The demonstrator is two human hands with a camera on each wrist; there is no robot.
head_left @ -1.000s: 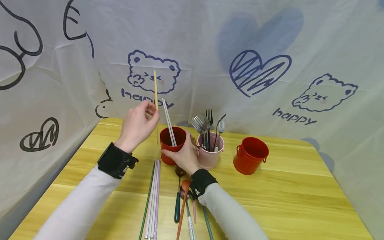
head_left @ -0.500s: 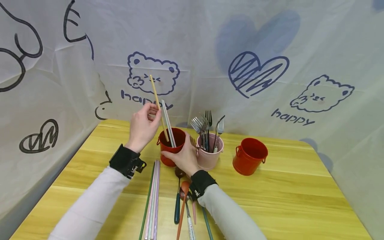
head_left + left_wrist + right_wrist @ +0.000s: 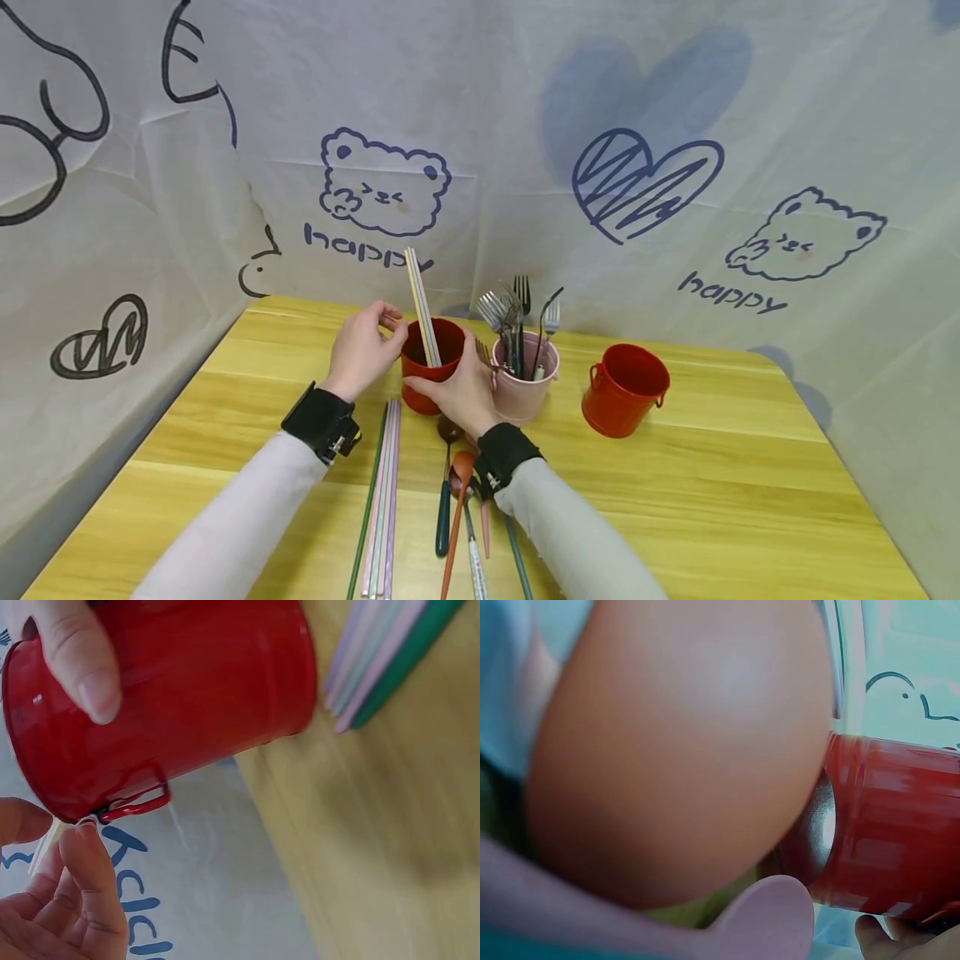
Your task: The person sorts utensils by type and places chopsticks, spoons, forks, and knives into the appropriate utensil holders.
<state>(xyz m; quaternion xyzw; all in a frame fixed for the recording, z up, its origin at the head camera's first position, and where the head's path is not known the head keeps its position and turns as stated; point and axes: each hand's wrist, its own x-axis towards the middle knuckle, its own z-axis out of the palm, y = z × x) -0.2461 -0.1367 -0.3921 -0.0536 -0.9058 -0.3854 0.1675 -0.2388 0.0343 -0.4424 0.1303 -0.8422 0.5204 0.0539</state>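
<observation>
My right hand [image 3: 461, 383] grips the left red bucket [image 3: 420, 392], its thumb across the front. In the bucket lean a yellow chopstick [image 3: 417, 292] and pale grey-white chopsticks [image 3: 426, 312], side by side. At the rim's left side is my left hand [image 3: 366, 350], fingers loosely bent and holding nothing. The left wrist view shows its fingertips [image 3: 86, 832] by the bucket's small side handle [image 3: 139, 806]. On the table in front lie several long chopsticks [image 3: 386, 500] in green, pink and purple. Beside them lie several spoons, one orange-red [image 3: 463, 467].
A pink bucket [image 3: 521, 396] packed with several forks [image 3: 517, 312] stands just right of the gripped one. Farther right is another red bucket [image 3: 626, 392] with nothing seen inside. An orange spoon [image 3: 682, 750] fills much of the right wrist view. A white cloth [image 3: 510, 150] hangs behind.
The left hand lowered the yellow chopstick into the red bucket and let it go; it now leans against the pale ones. The hand sank to rim height. My right hand stayed put.
</observation>
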